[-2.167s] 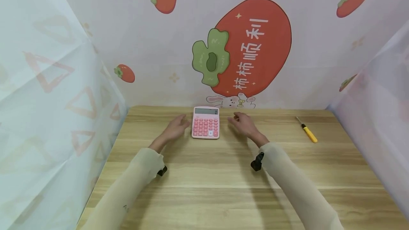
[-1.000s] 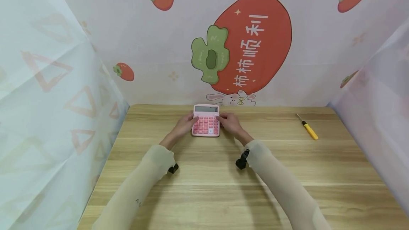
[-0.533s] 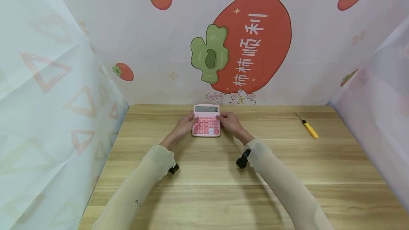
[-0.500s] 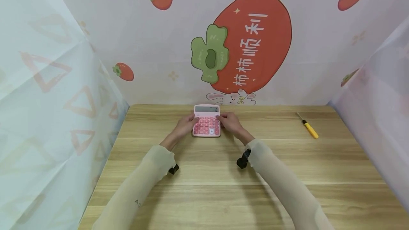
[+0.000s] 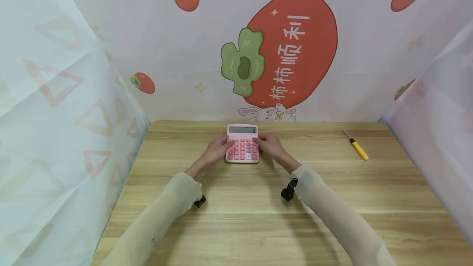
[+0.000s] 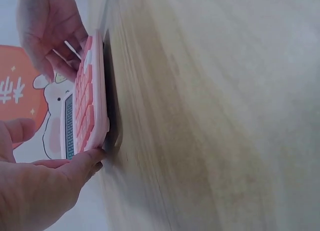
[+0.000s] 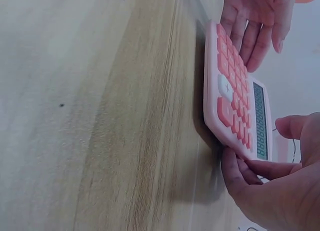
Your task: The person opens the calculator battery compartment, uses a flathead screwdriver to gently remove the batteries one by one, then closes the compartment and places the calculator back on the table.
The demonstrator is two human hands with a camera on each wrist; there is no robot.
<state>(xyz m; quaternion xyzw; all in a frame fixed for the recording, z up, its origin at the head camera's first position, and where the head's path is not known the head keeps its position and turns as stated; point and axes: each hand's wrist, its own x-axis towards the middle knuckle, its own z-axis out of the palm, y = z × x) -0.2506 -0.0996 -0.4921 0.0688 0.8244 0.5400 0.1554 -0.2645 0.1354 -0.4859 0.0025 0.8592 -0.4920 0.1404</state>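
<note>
A pink calculator (image 5: 242,145) with a grey display lies on the wooden table, near its back edge. My left hand (image 5: 217,151) is at its left side and my right hand (image 5: 272,146) at its right. Both wrist views show fingertips touching the calculator's side edges, while the thumbs stand raised, apart from its face. In the left wrist view the near fingers (image 6: 82,163) meet the edge by the display end. Fingertips under the rim are partly hidden. A dark shadow runs below the calculator (image 7: 235,91) in the right wrist view; whether it is lifted I cannot tell.
A screwdriver (image 5: 359,150) with a yellow handle lies at the right of the table (image 5: 251,216). Printed white sheets (image 5: 177,60) with persimmon pictures stand behind the table and along both sides. Each wrist carries a small black camera (image 5: 289,190).
Both hands have come in from the sides to the calculator. In the last half second the calculator has shifted slightly right and towards me, with the hands moving along. The screwdriver stays put.
</note>
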